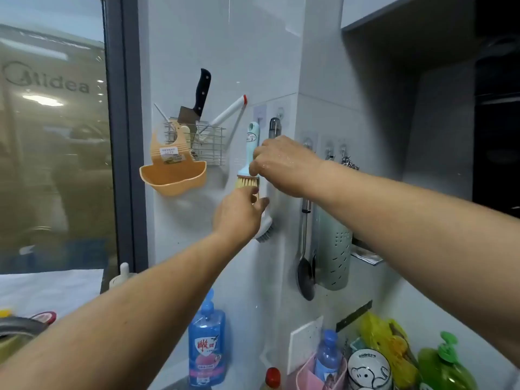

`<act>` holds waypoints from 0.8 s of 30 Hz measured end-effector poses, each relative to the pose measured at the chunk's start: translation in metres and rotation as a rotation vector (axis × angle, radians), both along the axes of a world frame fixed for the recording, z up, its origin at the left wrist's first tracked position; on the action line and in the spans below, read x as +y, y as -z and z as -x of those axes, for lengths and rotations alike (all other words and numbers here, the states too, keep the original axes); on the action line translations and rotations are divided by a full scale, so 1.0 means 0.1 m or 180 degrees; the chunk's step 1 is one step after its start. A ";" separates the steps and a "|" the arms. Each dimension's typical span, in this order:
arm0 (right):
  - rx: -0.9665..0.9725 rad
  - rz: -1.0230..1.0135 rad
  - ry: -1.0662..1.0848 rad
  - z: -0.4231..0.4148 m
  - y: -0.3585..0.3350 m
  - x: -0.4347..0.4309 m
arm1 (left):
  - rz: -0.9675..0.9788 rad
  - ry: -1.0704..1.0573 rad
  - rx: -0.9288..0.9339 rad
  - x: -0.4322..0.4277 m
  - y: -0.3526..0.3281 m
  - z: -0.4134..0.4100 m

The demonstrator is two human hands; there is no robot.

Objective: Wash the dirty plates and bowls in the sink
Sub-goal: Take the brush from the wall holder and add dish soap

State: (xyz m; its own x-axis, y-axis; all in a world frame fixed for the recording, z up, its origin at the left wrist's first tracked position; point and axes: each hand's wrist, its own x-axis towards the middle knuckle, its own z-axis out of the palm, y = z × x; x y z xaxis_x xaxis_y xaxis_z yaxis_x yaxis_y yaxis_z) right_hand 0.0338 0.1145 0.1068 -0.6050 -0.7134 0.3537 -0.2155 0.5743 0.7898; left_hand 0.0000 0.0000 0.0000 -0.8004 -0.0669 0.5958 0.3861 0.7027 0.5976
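Right hand (281,164): I see fingers curled round the grey-handled white dish brush (274,128).
Left hand (239,212): fingers close together, tips touching its shaft.
Brush: hanging on white tiled wall (225,52), beside teal-handled tan-bristled brush (251,142).

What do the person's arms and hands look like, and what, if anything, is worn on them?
The left forearm and right forearm are bare as far as the frame shows: no sleeves, watch or bracelet. The left hand and right hand wear no gloves or visible rings. Water droplets glisten on the right hand's back.
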 end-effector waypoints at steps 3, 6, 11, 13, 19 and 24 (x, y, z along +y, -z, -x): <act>0.0149 -0.0269 0.0137 0.16 -0.07 0.02 | -0.0103 0.0014 -0.0033 0.06 -0.09 0.16; 0.0193 -0.0518 0.0186 0.20 -0.13 0.03 | -0.0207 0.0049 -0.0126 0.10 -0.19 0.22; 0.0261 -0.0660 0.0327 0.29 -0.17 0.11 | -0.0423 0.0176 -0.0152 0.14 -0.21 0.32; 0.0322 -0.0680 0.0365 0.33 -0.18 0.12 | -0.0459 0.0184 -0.0206 0.16 -0.19 0.37; 0.0524 -0.0804 0.0385 0.38 -0.21 0.08 | -0.0768 0.0216 -0.0217 0.22 -0.20 0.45; 0.0668 -0.0886 0.0318 0.36 -0.33 0.10 | -0.1134 0.0454 0.0036 0.23 -0.35 0.33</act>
